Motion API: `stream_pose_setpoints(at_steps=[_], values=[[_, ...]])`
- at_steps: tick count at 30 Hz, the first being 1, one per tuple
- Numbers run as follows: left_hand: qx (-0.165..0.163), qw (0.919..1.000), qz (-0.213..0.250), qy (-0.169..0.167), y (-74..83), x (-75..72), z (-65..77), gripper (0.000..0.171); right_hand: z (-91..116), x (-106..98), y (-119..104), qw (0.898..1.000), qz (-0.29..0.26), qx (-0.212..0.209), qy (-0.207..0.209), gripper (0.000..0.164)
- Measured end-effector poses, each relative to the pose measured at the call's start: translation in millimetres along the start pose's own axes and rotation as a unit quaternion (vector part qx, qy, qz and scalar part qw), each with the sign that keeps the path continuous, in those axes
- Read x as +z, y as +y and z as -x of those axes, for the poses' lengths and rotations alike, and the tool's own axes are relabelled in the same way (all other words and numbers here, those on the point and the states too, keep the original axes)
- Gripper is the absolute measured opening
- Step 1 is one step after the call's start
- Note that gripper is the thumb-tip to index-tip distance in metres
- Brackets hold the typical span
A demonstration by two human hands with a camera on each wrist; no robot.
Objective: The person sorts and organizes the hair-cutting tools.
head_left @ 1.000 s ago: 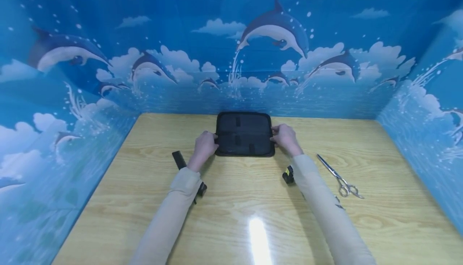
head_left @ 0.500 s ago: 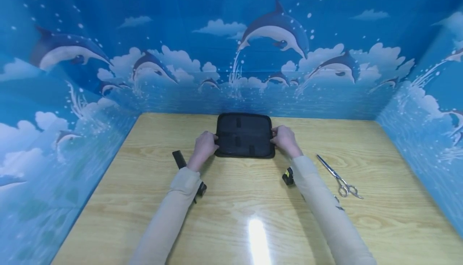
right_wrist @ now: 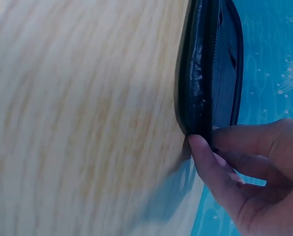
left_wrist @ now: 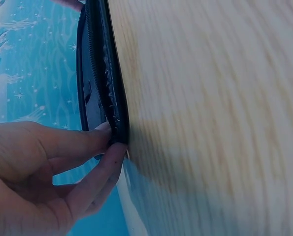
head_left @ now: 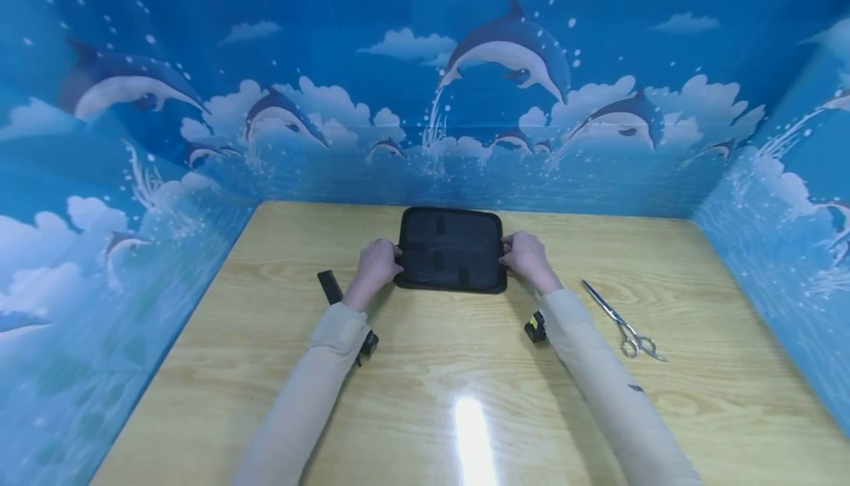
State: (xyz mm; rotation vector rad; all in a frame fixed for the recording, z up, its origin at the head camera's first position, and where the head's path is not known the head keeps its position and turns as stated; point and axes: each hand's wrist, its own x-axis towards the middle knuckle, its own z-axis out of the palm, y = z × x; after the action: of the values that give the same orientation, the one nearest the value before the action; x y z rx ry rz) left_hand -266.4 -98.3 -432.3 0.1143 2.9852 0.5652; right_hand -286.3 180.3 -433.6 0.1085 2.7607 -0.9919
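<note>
An opened black zip case (head_left: 454,239) with elastic loops inside lies near the back edge of the table. My left hand (head_left: 376,265) pinches its left side by the near corner, and my right hand (head_left: 529,261) does likewise on the right. In the left wrist view, the left hand's thumb and fingers (left_wrist: 89,142) grip the corner of the zipped rim, low against the wood. The right wrist view has the right hand (right_wrist: 264,167) pinching the opposite corner, the zipper teeth running up from it.
Silver scissors (head_left: 623,321) lie on the table (head_left: 425,368) right of the right forearm. A flat black bar-shaped thing (head_left: 329,286) is partly hidden under the left forearm. Blue dolphin-print curtain (head_left: 372,161) surrounds the table's back and sides.
Both hands have drawn the case slightly toward me, away from the back edge. Their hold on its two sides is the same. The head view has shifted a little.
</note>
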Motion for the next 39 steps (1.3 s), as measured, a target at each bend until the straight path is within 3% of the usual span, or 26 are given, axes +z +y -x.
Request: stream_pose_setpoints(at_steps=[7, 13, 14, 17, 20, 21, 28, 39], values=[[-0.003, 1.0, -0.001, 0.0, 0.2, -0.3, -0.3, 0.033, 0.2, 0.6, -2.1, 0.999, 0.034, -0.007, 0.002, 0.049], [-0.025, 0.9994, 0.012, -0.023, -0.4, 0.7, -1.7, 0.035, 3.1, 0.1, -4.2, 0.999, 0.033, 0.006, -0.007, 0.051], [-0.021, 0.9996, 0.011, -0.013, -5.4, 7.4, -6.7, 0.035, 3.7, 0.1, -4.4, 0.999, 0.035, 0.006, -0.007, 0.051], [-0.029, 0.9993, 0.014, -0.016, -5.1, 8.6, -7.2, 0.037, 5.6, 0.5, -4.6, 0.999, 0.04, 0.004, -0.007, 0.051], [-0.031, 0.999, 0.027, -0.017, -5.2, 9.1, -4.2, 0.037, 7.9, 0.1, -4.7, 0.999, 0.045, 0.002, -0.006, 0.05], [-0.037, 0.9984, 0.032, -0.028, -0.2, 2.6, 2.0, 0.037, 8.7, 0.0, -4.7, 0.999, 0.044, 0.003, -0.007, 0.05], [-0.021, 0.999, 0.037, -0.017, 2.1, 1.1, 14.8, 0.036, 13.7, -1.3, -2.2, 0.999, 0.031, 0.005, -0.009, 0.051], [-0.013, 0.9988, 0.04, -0.026, 0.7, 2.0, 22.0, 0.037, 23.7, 1.0, 0.1, 0.999, 0.037, 0.005, -0.014, 0.051]])
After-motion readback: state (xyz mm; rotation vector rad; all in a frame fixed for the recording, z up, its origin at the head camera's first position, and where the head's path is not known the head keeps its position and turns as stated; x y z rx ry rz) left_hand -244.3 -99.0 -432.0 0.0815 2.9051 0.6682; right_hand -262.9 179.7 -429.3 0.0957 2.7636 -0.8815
